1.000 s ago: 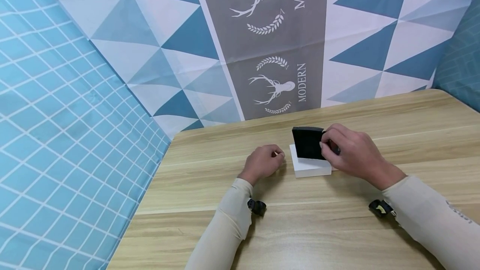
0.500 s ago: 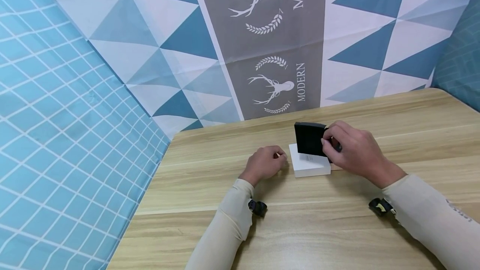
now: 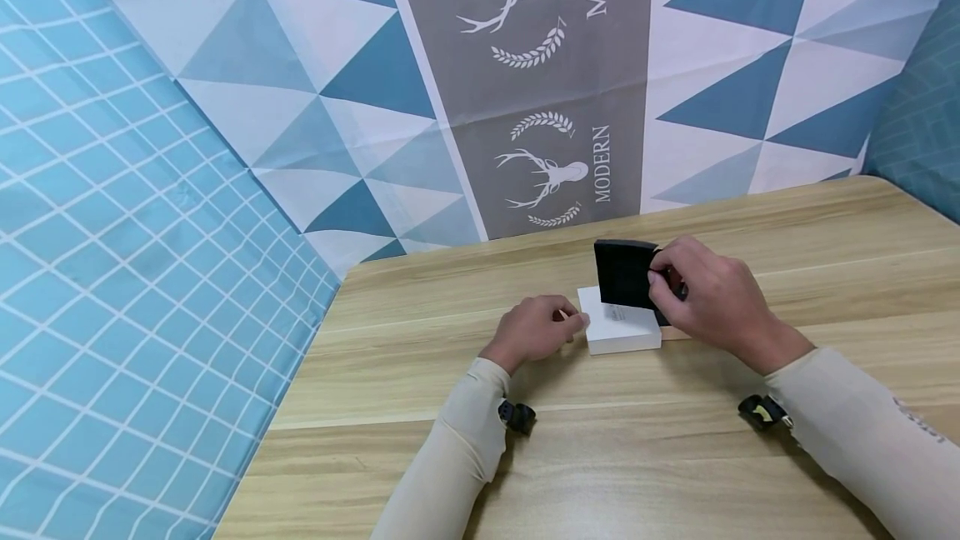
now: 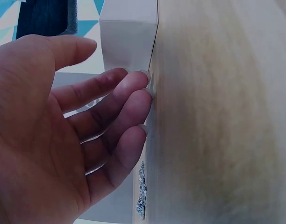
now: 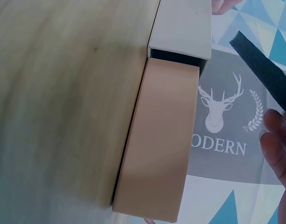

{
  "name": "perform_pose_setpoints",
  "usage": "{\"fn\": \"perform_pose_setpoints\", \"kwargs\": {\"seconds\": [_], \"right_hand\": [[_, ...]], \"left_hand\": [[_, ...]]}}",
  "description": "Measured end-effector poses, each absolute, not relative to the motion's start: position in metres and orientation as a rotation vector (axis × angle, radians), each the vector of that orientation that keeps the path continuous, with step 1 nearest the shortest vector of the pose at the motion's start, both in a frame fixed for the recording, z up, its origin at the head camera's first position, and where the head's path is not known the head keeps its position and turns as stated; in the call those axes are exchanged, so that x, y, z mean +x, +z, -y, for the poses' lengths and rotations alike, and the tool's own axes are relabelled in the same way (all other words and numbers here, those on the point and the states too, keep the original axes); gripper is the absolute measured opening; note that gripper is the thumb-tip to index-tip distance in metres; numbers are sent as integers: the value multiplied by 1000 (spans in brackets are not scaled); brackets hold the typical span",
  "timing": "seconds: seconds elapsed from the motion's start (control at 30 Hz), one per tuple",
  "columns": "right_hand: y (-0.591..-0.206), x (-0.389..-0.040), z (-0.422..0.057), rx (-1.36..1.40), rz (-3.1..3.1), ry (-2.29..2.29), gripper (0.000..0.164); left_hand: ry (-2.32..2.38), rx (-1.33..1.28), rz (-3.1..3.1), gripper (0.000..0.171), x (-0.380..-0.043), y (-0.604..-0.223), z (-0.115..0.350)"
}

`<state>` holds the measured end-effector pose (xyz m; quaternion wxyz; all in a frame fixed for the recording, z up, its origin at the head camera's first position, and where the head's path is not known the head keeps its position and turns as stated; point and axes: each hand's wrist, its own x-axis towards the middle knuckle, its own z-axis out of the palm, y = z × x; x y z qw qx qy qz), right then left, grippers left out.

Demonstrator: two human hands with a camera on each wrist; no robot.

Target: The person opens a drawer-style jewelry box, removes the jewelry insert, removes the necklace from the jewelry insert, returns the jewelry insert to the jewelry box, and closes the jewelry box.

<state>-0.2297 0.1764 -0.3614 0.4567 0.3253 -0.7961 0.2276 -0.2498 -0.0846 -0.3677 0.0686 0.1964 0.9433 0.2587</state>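
Note:
A small white box (image 3: 617, 333) lies on the table, with a tan drawer (image 5: 157, 140) pulled far out of its right end in the right wrist view. My right hand (image 3: 708, 298) pinches a black foam pad (image 3: 622, 273) by its right edge and holds it upright above the box. The right wrist view shows the pad's thin side apart from the drawer. At the box's left end is my left hand (image 3: 534, 330), its fingers loosely bent. Those fingertips are close to the box end in the left wrist view; contact cannot be told. The drawer's inside is hidden.
A wooden table (image 3: 600, 465) carries everything. Behind it hangs a patterned cloth (image 3: 555, 90) with deer prints, and a blue gridded cloth (image 3: 135, 273) borders the left side. Black wrist cameras (image 3: 517, 417) sit under both sleeves.
The black foam pad has risen slightly and shifted right with my right hand, uncovering print on the white box's top. My left hand has moved right, up to the box's left end.

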Motion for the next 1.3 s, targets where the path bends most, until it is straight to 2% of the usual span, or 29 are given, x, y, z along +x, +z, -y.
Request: {"fn": "perform_pose_setpoints", "kwargs": {"seconds": [0.33,1.3], "right_hand": [[-361,-230,-178,782,1966,561,16],[-361,-229,-183,702,1998,622,15]], "left_hand": [[770,602,-2830,31,-249,-368,86],[802,593,-2785,32,-250,-368,86]]}}
